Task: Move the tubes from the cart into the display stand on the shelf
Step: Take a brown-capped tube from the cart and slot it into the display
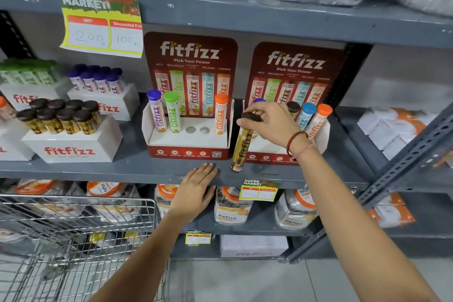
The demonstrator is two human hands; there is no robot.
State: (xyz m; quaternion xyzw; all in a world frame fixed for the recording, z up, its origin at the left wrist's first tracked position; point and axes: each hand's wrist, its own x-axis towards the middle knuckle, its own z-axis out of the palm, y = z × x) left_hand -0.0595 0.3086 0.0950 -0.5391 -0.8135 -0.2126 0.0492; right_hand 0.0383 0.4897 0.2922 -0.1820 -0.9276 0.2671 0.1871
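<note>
My right hand [272,125] grips the dark cap of a gold, brown-capped tube [241,148], which hangs upright in front of the gap between two red display stands. The left stand [188,152] holds a purple-capped tube [157,111], a green-capped tube [172,111] and an orange-capped tube [220,114]; two round holes [197,130] in its middle are bare. The right stand [259,155] holds several tubes behind my hand. My left hand [196,189] lies flat on the front edge of the grey shelf [98,169], holding nothing. The wire cart [73,240] stands at lower left.
White boxes of brown-capped tubes [61,117] and purple-capped tubes [98,79] stand on the shelf to the left. A price sign [103,22] hangs from the shelf above. Jars [231,206] fill the shelf below. A slanted metal brace [404,162] crosses at right.
</note>
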